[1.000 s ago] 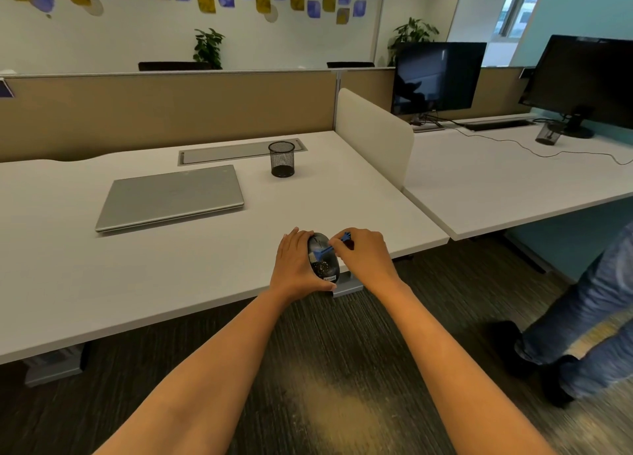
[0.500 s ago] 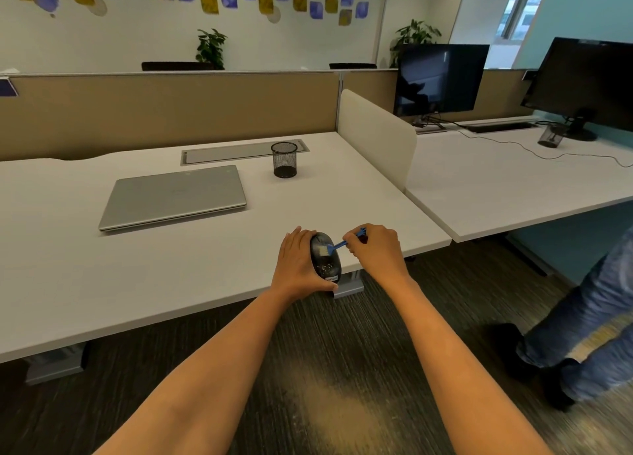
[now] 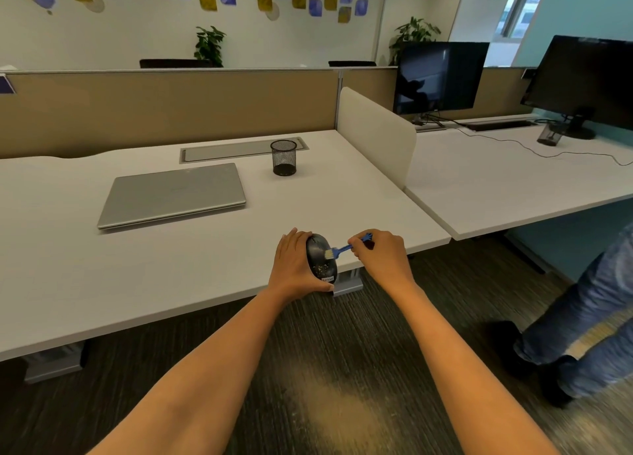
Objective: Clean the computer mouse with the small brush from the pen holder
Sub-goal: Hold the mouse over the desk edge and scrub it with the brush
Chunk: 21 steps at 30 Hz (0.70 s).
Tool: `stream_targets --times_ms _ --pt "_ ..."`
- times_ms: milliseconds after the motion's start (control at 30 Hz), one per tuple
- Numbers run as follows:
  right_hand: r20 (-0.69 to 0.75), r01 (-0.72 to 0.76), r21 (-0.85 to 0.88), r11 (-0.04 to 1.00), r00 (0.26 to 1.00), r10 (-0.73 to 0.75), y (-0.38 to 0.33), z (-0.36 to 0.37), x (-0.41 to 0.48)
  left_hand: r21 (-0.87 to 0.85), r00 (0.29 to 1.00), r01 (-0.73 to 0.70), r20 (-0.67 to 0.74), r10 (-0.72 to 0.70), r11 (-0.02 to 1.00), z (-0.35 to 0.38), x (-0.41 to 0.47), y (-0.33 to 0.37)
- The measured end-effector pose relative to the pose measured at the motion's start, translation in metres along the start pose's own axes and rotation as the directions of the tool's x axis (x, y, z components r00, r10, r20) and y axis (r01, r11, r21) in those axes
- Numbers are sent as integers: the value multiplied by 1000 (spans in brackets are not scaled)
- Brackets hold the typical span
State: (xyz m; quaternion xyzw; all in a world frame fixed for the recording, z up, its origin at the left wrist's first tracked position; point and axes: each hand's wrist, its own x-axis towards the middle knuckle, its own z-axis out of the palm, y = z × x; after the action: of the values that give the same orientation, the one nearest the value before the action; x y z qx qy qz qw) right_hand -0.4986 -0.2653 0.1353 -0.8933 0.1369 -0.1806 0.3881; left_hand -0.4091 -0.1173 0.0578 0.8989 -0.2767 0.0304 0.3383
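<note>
A black computer mouse speckled with pale crumbs sits at the front edge of the white desk. My left hand is wrapped around its left side and holds it. My right hand pinches a small blue brush whose pale bristles touch the mouse's top right side. The black mesh pen holder stands further back on the desk, and no pens or tools show above its rim.
A closed grey laptop lies at the left of the desk. A white divider panel separates a neighbouring desk with two monitors. A person's legs in jeans stand on the carpet at the right.
The brush has swept from the mouse's middle toward its upper right side, and my right hand has shifted to the right. My left hand keeps its hold on the mouse.
</note>
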Motion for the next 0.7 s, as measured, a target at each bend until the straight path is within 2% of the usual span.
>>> stream_targets --times_ms 167,267,333,433,600,700 --pt "-50 94 73 993 995 -90 -4 -1 -2 -4 1000 1 11 -1 1000 2 0 -1" --pt "91 217 -25 976 973 -214 -5 6 -2 -16 1000 4 5 -4 1000 3 2 3" --pt "193 332 -115 936 932 -306 -2 7 -3 -14 1000 17 -4 -17 1000 2 4 3" --pt "270 455 -188 871 876 -399 6 1 -9 -20 999 27 -18 -27 999 -1 7 0" --pt "369 566 -289 772 810 -456 22 -9 -21 -26 998 45 -37 -45 999 -6 7 -6" --pt "367 573 -291 766 806 -463 30 -14 -25 -16 998 45 -50 -46 999 -7 7 -9"
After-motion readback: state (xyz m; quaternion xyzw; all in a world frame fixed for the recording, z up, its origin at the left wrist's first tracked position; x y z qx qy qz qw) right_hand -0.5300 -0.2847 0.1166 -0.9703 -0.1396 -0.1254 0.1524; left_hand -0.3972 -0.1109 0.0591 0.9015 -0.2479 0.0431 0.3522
